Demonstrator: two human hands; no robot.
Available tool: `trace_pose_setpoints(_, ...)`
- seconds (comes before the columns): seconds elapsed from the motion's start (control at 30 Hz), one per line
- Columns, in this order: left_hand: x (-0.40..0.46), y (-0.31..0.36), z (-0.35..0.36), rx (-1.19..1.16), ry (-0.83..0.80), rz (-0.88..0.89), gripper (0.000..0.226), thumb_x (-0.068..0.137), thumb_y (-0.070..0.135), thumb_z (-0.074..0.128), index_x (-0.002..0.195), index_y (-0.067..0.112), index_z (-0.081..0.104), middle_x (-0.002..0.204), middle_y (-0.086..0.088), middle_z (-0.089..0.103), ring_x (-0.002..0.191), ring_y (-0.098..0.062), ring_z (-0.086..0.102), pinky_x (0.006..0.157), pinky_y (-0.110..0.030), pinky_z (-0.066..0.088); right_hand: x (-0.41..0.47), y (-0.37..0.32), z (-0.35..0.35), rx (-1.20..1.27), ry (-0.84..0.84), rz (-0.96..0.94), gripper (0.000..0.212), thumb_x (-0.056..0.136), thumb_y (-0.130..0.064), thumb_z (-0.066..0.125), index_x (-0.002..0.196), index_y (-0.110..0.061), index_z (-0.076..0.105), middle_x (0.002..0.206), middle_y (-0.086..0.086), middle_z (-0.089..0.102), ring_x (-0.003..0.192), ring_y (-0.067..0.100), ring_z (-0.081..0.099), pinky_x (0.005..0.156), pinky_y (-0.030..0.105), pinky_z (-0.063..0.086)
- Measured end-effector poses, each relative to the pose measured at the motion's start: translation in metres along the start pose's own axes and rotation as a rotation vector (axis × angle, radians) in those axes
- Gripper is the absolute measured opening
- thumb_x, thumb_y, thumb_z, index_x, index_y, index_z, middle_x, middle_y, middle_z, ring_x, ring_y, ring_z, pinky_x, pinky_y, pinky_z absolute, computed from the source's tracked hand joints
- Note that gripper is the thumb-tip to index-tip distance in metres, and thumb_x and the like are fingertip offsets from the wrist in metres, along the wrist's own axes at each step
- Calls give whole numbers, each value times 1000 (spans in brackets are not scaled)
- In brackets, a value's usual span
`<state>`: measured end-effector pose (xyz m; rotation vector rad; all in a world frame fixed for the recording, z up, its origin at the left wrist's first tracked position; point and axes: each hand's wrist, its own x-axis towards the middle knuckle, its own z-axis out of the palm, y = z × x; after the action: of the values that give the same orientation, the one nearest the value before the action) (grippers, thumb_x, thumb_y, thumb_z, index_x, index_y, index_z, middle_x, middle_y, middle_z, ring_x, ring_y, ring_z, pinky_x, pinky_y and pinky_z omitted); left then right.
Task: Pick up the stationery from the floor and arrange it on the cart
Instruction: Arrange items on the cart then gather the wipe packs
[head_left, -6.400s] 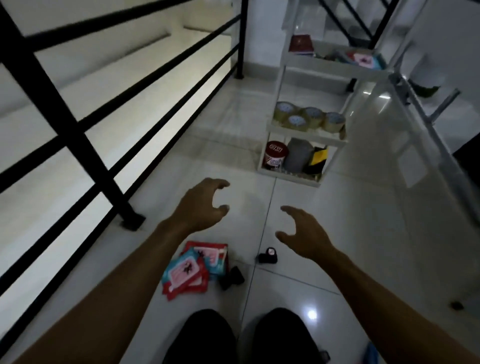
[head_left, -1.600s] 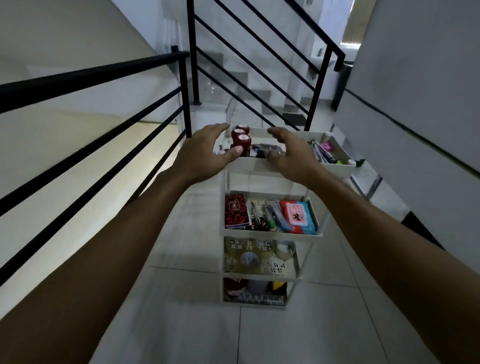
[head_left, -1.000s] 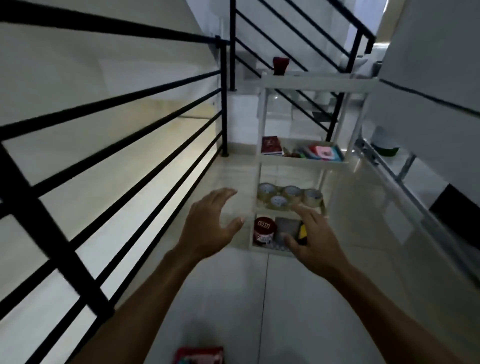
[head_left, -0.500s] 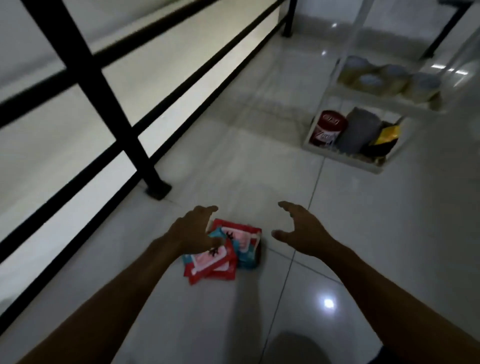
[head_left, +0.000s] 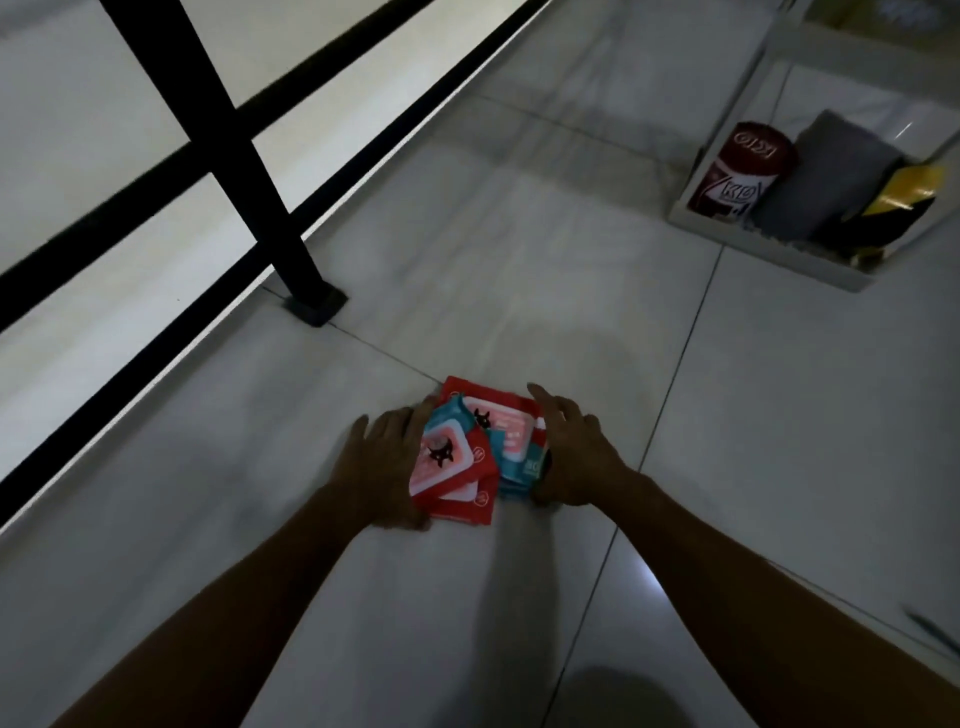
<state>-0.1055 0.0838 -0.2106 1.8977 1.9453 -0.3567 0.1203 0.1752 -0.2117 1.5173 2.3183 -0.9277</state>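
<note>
1. I am looking down at a pale tiled floor (head_left: 519, 270) on a dim stair landing; a black railing (head_left: 223, 171) runs from 9 to 12 o'clock, its post bolted down at about 10 o'clock from the hands.
2. The task's things, a pile of flat packets (head_left: 470, 452), lie on the floor low in the centre of the view, overlapping loosely.
3. My left hand (head_left: 382, 467) presses against the pile's 9 o'clock edge and my right hand (head_left: 574, 457) against its 3 o'clock edge. The fingers are spread and only slightly bent, bracketing the pile, not yet closed round it; I judge this squares the packets so they lift as one stack.
4. I count at least four packets, red and teal; overlap hides any more.
5. The white cart (head_left: 769, 249) stands well apart at 2 o'clock. Its bottom shelf holds three things side by side: one red tin (head_left: 737, 166), one grey roll (head_left: 826, 176), one yellow-and-black roll (head_left: 898, 202).
</note>
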Motion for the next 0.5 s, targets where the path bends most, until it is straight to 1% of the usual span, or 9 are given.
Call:
trace_pose_setpoints(0.07, 4, 0, -4, -27, 30, 42, 131, 59, 66, 77, 152, 17, -1, 148, -6, 35, 131, -23, 39, 111, -43, 34, 3, 4, 4, -2, 25, -29, 127, 61, -34, 89, 154, -24, 3, 154, 11, 19, 135, 35, 29, 105, 50, 37)
trace_pose_setpoints(0.1, 6, -1, -7, -32, 46, 57, 128, 59, 64, 77, 152, 17, 3, 143, -5, 39, 126, -21, 44, 108, -40, 39, 3, 5, 5, 2, 32, -42, 124, 61, -34, 89, 153, -23, 7, 153, 11, 21, 133, 34, 31, 105, 49, 38)
trace_pose_setpoints(0.17, 8, -4, -14, -46, 75, 89, 124, 58, 63, 78, 151, 18, 9, 138, -4, 42, 120, -18, 46, 102, -36, 44, 4, 7, 6, 22, 38, -63, 120, 60, -35, 89, 152, -21, 14, 151, 12, 24, 131, 33, 34, 105, 46, 38)
trace_pose_setpoints(0.27, 10, -8, -27, -88, 109, 165, 120, 59, 63, 78, 150, 20, 13, 138, -3, 41, 118, -16, 43, 100, -33, 44, 3, 8, 5, 87, 35, -70, 117, 60, -32, 89, 152, -20, 18, 151, 9, 25, 131, 31, 35, 106, 44, 37)
trace_pose_setpoints(0.33, 17, -2, -35, -118, 158, 251, 117, 60, 66, 75, 150, 21, 15, 137, -3, 42, 117, -15, 44, 101, -33, 42, 2, 9, 5, 64, -3, -119, 115, 61, -29, 89, 152, -21, 19, 153, 7, 23, 133, 30, 33, 111, 42, 33)
trace_pose_setpoints(0.37, 22, 3, -39, -132, 175, 292, 116, 61, 68, 73, 150, 21, 16, 137, -3, 43, 116, -14, 44, 101, -32, 41, 1, 10, 5, 26, -37, -147, 113, 62, -28, 88, 152, -22, 19, 154, 6, 20, 136, 30, 29, 114, 41, 29)
trace_pose_setpoints(0.43, 34, 15, -42, -116, 150, 342, 115, 63, 70, 70, 151, 21, 14, 138, -3, 42, 117, -15, 44, 103, -33, 39, -2, 10, 4, -29, -101, -164, 114, 64, -27, 88, 153, -23, 16, 158, 6, 12, 141, 30, 20, 119, 39, 18)
trace_pose_setpoints(0.5, 43, 25, -42, -46, 90, 352, 115, 66, 69, 69, 152, 22, 9, 143, -5, 38, 123, -18, 42, 107, -37, 36, -3, 11, -1, 37, -148, -113, 123, 63, -23, 89, 154, -18, 7, 160, 9, 6, 145, 30, 14, 121, 40, 14)
